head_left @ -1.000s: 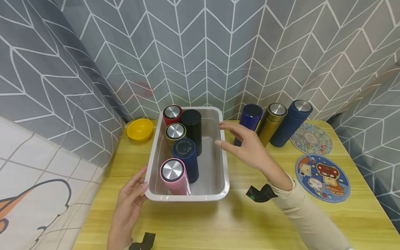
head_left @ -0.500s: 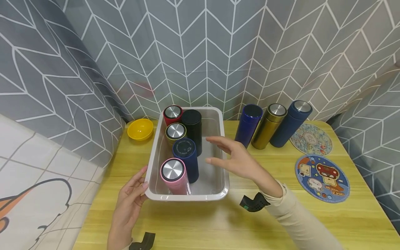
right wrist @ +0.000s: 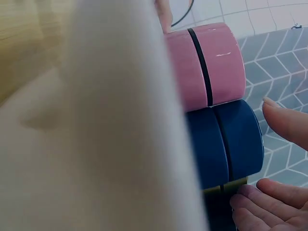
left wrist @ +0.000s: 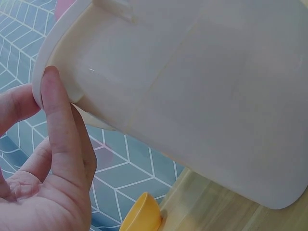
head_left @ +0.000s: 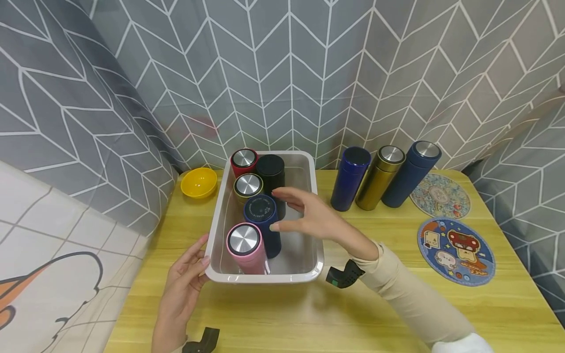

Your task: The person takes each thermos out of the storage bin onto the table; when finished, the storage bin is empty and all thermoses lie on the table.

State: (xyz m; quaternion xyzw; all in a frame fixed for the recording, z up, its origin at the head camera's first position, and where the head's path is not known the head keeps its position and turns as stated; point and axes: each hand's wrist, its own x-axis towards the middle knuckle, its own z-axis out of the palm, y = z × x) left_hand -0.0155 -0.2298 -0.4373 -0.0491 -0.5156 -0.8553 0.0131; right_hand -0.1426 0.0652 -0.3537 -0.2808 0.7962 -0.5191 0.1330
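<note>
A grey plastic bin [head_left: 300, 255] holds several upright thermos bottles along its left side. They are a pink one [head_left: 252, 260], a dark blue one [head_left: 270, 238], a gold-banded one [head_left: 247, 186], a red one [head_left: 243, 169] and a black one [head_left: 274, 179]. Its near-left rim is pinched by my left hand [head_left: 180, 284], thumb above and fingers beneath, as the left wrist view confirms. My right hand [head_left: 315, 215] reaches over the bin with thumb and fingers spread beside the dark blue bottle. In the right wrist view a gap shows between thumb and bottle.
Right of the bin stand purple [head_left: 350, 179], gold [head_left: 380, 179] and navy [head_left: 410, 174] bottles. Two round mats, floral [head_left: 440, 195] and cartoon [head_left: 456, 251], lie farther right. A yellow bowl [head_left: 198, 184] sits to the left. A patterned curtain [head_left: 282, 83] hangs behind the table.
My right hand has moved left from the bin's right rim to the dark blue bottle, its fingers staying spread. My left hand and the bottles have not moved.
</note>
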